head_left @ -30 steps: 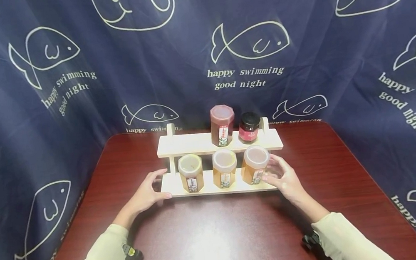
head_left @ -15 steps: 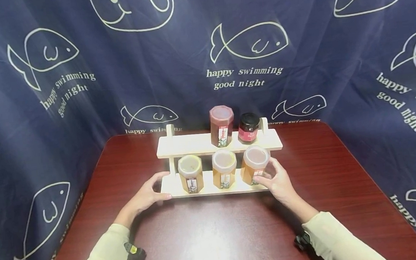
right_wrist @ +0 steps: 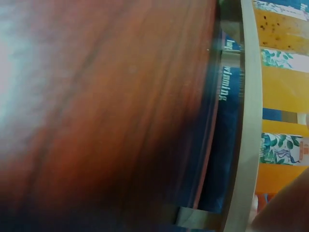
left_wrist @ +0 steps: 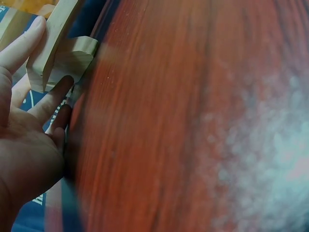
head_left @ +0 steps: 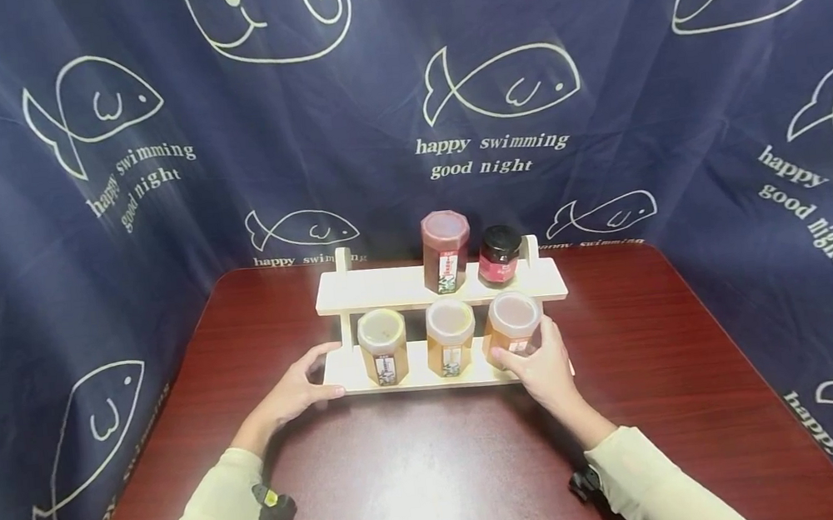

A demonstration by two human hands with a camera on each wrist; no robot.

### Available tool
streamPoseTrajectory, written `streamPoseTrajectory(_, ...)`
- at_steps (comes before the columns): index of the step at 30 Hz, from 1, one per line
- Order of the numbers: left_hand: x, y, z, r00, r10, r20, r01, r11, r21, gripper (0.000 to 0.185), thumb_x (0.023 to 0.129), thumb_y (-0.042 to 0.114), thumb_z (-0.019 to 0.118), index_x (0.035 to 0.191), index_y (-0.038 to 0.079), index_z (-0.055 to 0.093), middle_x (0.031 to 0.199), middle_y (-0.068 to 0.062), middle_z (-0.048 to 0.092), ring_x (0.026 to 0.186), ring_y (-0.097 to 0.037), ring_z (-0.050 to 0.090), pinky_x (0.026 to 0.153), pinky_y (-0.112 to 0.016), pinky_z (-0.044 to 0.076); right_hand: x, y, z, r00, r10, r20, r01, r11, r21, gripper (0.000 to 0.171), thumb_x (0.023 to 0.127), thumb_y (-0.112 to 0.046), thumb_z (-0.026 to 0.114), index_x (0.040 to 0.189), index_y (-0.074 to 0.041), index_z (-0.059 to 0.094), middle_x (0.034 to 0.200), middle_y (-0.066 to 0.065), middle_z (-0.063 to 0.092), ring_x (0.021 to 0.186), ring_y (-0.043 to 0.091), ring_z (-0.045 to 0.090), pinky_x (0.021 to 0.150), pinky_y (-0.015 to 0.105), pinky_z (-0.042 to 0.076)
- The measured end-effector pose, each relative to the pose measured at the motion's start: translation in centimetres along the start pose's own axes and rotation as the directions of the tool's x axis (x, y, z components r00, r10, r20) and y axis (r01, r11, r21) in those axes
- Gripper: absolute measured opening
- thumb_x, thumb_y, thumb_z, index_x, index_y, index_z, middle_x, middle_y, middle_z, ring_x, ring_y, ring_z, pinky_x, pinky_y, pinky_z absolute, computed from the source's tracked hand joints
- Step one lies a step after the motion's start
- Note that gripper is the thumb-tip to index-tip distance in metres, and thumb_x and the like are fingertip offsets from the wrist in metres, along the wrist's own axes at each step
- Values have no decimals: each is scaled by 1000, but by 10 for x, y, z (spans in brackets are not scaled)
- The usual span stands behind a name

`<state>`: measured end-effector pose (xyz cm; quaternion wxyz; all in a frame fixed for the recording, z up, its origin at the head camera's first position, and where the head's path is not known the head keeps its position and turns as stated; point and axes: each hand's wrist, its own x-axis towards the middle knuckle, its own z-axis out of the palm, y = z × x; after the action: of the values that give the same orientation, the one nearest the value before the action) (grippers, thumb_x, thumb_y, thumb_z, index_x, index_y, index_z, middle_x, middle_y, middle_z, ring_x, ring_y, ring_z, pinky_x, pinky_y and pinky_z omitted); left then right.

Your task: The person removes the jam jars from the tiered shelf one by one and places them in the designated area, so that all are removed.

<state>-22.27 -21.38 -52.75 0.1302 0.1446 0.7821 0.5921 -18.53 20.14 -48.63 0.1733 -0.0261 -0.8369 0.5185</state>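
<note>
Two neighbouring jars (head_left: 450, 336) crowd the amber jar (head_left: 515, 327) the right hand (head_left: 540, 365) grips.

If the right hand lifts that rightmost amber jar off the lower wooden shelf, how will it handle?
The amber hexagonal jar with pale lid looks full, so probably heavy for its size. Its flat sides should resist rolling, though smooth walls may be slippery. The right hand wraps its lower part, so tipping seems unlikely.

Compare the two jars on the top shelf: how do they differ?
The hexagonal jar is taller, with a pale translucent lid and reddish-brown contents; the round jar to its right is shorter, with a black lid and a red label. Both stand upright on the rack's top shelf, untouched by either hand.
</note>
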Motion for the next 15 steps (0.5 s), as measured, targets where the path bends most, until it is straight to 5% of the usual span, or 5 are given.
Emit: streamPoseTrajectory(15, -1, 0, 0, 1000, -2, 14, 2, 1000, -24, 81, 80, 10, 84, 150, 9, 42, 136, -31, 54, 81, -25, 65, 57, -38, 53, 2, -3, -1, 997, -34, -67, 33, 999, -21, 74, 64, -13, 95, 127, -3, 58, 111, 17, 67, 103, 33, 59, 91, 52, 45)
